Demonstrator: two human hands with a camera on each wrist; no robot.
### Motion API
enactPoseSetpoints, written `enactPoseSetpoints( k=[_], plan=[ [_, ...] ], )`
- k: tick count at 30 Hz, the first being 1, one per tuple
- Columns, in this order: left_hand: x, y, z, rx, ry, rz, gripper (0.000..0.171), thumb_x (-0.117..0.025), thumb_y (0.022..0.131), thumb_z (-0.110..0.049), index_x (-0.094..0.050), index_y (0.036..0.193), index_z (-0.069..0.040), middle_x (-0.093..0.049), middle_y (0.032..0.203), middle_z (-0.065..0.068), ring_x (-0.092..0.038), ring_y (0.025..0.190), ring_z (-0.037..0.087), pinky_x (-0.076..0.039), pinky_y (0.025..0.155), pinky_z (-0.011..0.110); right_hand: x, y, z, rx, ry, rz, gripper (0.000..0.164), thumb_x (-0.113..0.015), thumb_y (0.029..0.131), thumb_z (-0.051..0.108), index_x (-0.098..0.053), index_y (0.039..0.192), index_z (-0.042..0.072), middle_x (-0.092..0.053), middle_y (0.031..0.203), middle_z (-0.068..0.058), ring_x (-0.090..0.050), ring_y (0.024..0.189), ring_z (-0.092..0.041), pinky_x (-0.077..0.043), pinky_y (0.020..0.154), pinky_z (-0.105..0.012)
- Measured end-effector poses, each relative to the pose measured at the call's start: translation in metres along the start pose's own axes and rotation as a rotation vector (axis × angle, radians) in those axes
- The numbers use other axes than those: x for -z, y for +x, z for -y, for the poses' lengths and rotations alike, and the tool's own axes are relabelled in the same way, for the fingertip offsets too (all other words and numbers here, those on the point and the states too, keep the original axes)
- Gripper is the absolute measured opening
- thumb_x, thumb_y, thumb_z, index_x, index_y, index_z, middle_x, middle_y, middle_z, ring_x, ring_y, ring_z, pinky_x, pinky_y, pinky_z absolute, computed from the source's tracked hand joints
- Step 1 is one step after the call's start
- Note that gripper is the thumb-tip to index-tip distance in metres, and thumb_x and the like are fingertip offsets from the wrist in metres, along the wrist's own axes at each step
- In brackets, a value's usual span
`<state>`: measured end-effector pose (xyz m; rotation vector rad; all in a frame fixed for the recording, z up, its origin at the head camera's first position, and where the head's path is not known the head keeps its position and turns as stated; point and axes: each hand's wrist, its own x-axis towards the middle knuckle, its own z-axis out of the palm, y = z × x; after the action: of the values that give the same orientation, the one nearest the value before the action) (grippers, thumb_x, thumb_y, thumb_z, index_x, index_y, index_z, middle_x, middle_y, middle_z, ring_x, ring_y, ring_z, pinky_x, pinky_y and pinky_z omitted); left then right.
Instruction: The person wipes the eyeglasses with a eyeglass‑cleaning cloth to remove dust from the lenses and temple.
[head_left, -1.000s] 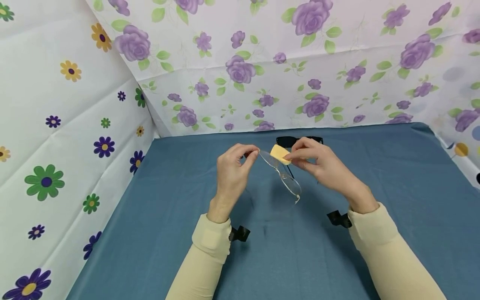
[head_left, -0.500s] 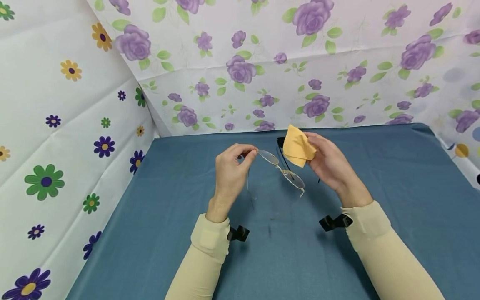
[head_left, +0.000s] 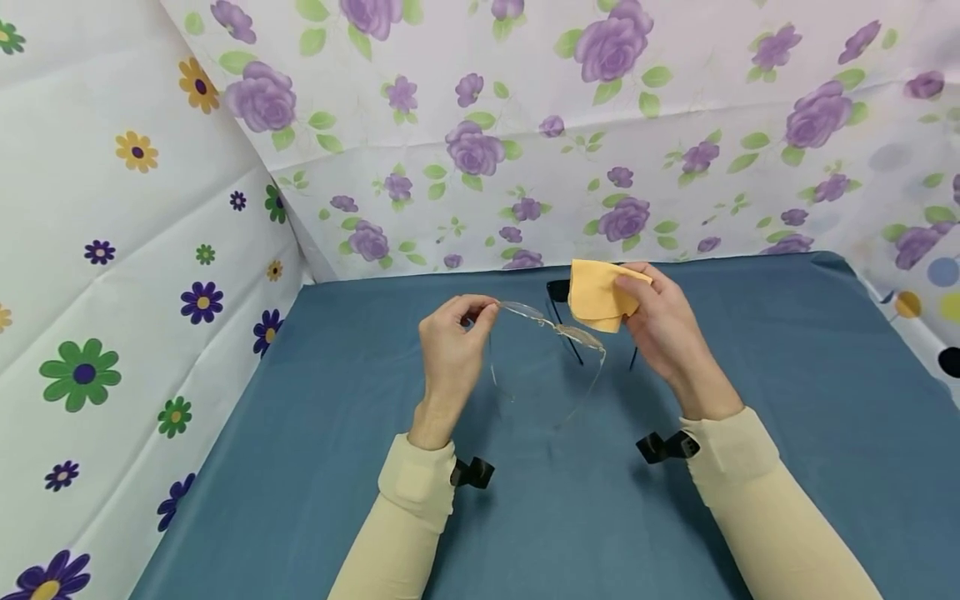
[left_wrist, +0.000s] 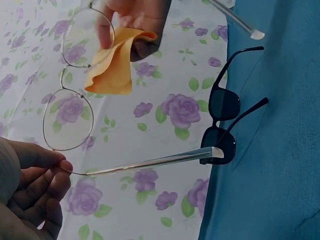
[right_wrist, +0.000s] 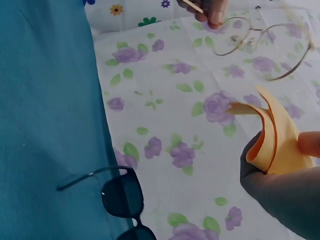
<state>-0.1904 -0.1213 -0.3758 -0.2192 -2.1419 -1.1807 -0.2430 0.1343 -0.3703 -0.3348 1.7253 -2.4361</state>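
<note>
My left hand (head_left: 453,354) pinches a pair of thin gold-rimmed eyeglasses (head_left: 555,325) at the hinge end. The temples are unfolded and hang down over the table. In the left wrist view, thumb and fingertips grip the wire beside one round lens (left_wrist: 68,120). My right hand (head_left: 671,342) holds a folded yellow cloth (head_left: 600,293) between thumb and fingers, just right of the eyeglasses and apart from them in the head view. The right wrist view shows the cloth (right_wrist: 275,135) bent over in the hand.
Black sunglasses (left_wrist: 223,105) lie with temples unfolded at the back of the blue-covered table (head_left: 360,400), partly hidden behind the cloth in the head view. A flower-printed sheet (head_left: 420,200) rises behind the table, another (head_left: 150,275) on the left.
My right hand has drawn the cloth away from the near lens and to the right, and it now hangs spread out. My left hand has tipped the eyeglasses to a flatter angle.
</note>
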Motion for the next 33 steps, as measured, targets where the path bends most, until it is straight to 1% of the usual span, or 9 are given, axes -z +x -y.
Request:
enactPoseSetpoints(
  k=[2,6,8,11,16,21,26,33],
  plan=[
    [-0.001,-0.001,0.002,0.007,0.01,-0.013,0.006,-0.076,0.095,-0.008,-0.081,0.094,-0.004,-0.073,0.082,0.008,-0.063,0.072,0.02,-0.05,0.066,0.032,0.001,-0.001,0.001,0.025,-0.042,-0.029,0.017,-0.056,0.11,0.022,-0.056,0.116,0.006,-0.051,0.12,-0.009,-0.055,0.102,-0.02,-0.051,0.079,-0.026],
    [-0.001,-0.001,0.005,0.018,0.021,-0.042,0.007,-0.076,0.095,-0.007,-0.081,0.093,-0.003,-0.073,0.081,0.009,-0.063,0.07,0.021,-0.049,0.063,0.03,0.004,-0.001,0.004,0.062,-0.154,-0.086,0.023,-0.06,0.108,0.027,-0.06,0.116,0.006,-0.05,0.121,-0.008,-0.051,0.103,-0.022,-0.049,0.079,-0.027],
    [-0.001,-0.001,0.007,0.028,0.026,-0.054,0.008,-0.075,0.095,-0.007,-0.081,0.092,-0.003,-0.074,0.082,0.009,-0.064,0.069,0.02,-0.049,0.062,0.03,0.005,-0.001,0.005,0.063,-0.197,-0.103,0.024,-0.061,0.107,0.028,-0.061,0.116,0.006,-0.05,0.121,-0.007,-0.05,0.105,-0.022,-0.047,0.079,-0.027],
    [-0.001,-0.002,0.009,0.047,0.027,-0.066,0.008,-0.075,0.095,-0.007,-0.081,0.091,-0.003,-0.074,0.082,0.009,-0.064,0.066,0.02,-0.05,0.061,0.029,0.007,-0.002,0.006,0.061,-0.233,-0.117,0.025,-0.064,0.106,0.028,-0.064,0.117,0.006,-0.053,0.12,-0.007,-0.052,0.105,-0.022,-0.049,0.08,-0.027],
    [0.001,0.001,0.013,0.083,0.034,-0.081,0.009,-0.075,0.095,-0.007,-0.082,0.092,-0.003,-0.074,0.08,0.01,-0.064,0.065,0.021,-0.05,0.06,0.03,0.01,-0.003,0.009,0.097,-0.265,-0.136,0.029,-0.069,0.103,0.028,-0.069,0.118,0.004,-0.059,0.113,-0.006,-0.059,0.1,-0.02,-0.053,0.079,-0.024],
    [0.005,0.008,0.018,0.13,0.05,-0.081,0.011,-0.074,0.096,-0.009,-0.082,0.094,-0.003,-0.074,0.078,0.011,-0.066,0.066,0.024,-0.048,0.06,0.032,0.015,-0.004,0.013,0.143,-0.259,-0.142,0.028,-0.071,0.102,0.027,-0.072,0.118,0.004,-0.062,0.108,-0.006,-0.062,0.096,-0.019,-0.055,0.079,-0.023],
    [0.007,0.013,0.027,0.195,0.073,-0.068,0.012,-0.074,0.097,-0.011,-0.082,0.094,-0.003,-0.075,0.079,0.01,-0.066,0.067,0.024,-0.049,0.062,0.034,0.019,-0.004,0.012,0.135,-0.298,-0.144,0.027,-0.07,0.103,0.027,-0.07,0.117,0.004,-0.061,0.107,-0.006,-0.062,0.095,-0.018,-0.055,0.078,-0.022],
    [0.009,0.019,0.048,0.276,0.089,-0.062,0.014,-0.072,0.097,-0.013,-0.083,0.096,-0.004,-0.076,0.082,0.01,-0.067,0.069,0.025,-0.049,0.063,0.036,0.025,0.001,0.011,0.123,-0.324,-0.161,0.033,-0.07,0.103,0.026,-0.068,0.123,0.0,-0.06,0.111,-0.005,-0.062,0.097,-0.018,-0.056,0.078,-0.021]
  ],
)
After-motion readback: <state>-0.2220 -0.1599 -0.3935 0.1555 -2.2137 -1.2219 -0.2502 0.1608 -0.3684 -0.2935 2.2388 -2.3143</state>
